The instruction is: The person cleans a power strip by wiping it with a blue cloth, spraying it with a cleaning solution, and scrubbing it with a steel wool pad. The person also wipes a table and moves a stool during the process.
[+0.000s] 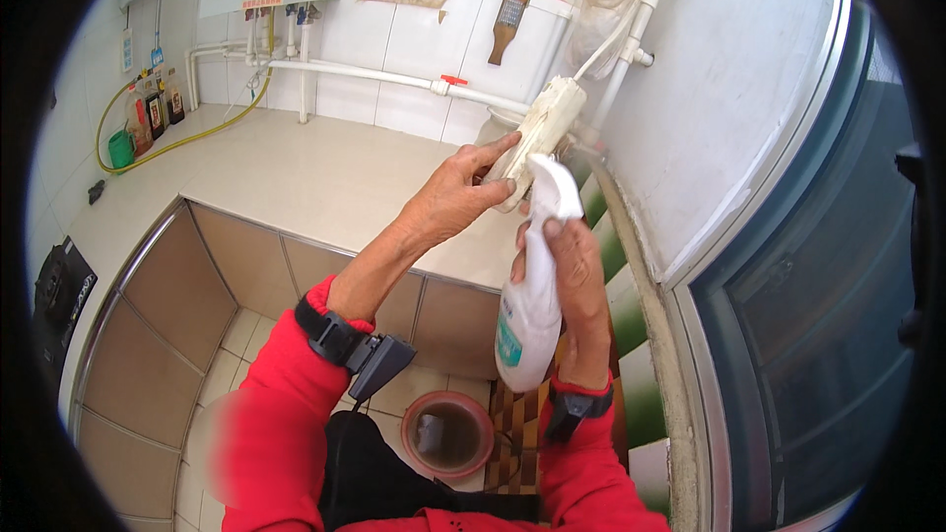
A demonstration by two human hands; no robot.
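Cream counter (345,148): spraying, it seems

By its right end, my right hand (577,271) clamps a white spray bottle (532,310) near the off-white strip (544,123) my left hand (455,189) grips. The next move likely calls for steady aim.

Perhaps cloth (431,433) in basin (488,430), below bottle (528,323)

Right fingers (566,243) curled (forearms (382,261) forward)

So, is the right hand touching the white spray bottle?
Touching: the head view shows the right hand gripping the white spray bottle around its neck.
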